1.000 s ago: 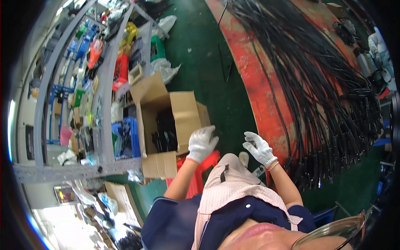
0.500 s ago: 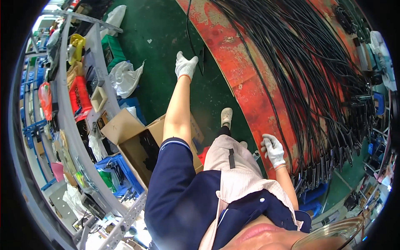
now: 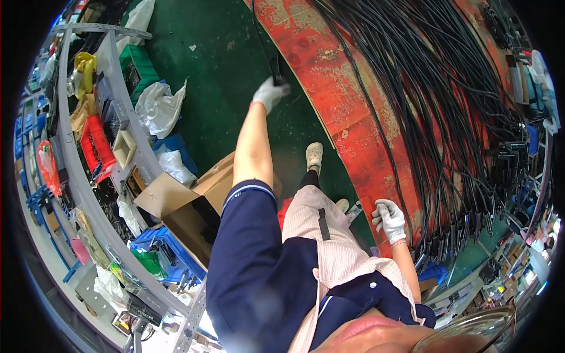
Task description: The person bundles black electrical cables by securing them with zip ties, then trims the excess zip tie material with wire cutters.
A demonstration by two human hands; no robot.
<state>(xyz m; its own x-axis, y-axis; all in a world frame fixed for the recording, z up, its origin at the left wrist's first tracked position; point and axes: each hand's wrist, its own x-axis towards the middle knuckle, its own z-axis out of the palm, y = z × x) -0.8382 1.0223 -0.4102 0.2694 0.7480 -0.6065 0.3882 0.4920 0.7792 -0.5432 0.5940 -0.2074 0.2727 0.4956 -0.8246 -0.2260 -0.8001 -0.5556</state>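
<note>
Compared with half a second ago, the left hand (image 3: 271, 95) has reached the lower end of the black cable (image 3: 275, 72) hanging beside the red desk (image 3: 341, 100); blur hides whether its grip is clamped. The right hand (image 3: 389, 221) stays at the desk's near end, grip loosely curled, fingers apart.

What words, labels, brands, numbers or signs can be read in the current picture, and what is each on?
Dark panel, lower left: pale lettering, small and distorted; not copied out.
Navy sleeve: tiny pale marks near the cuff, too small to read.
Left glove, right glove, black cables, red tabletop: no readable text.
Shelf items at the left: too small or blurred to read.
</note>
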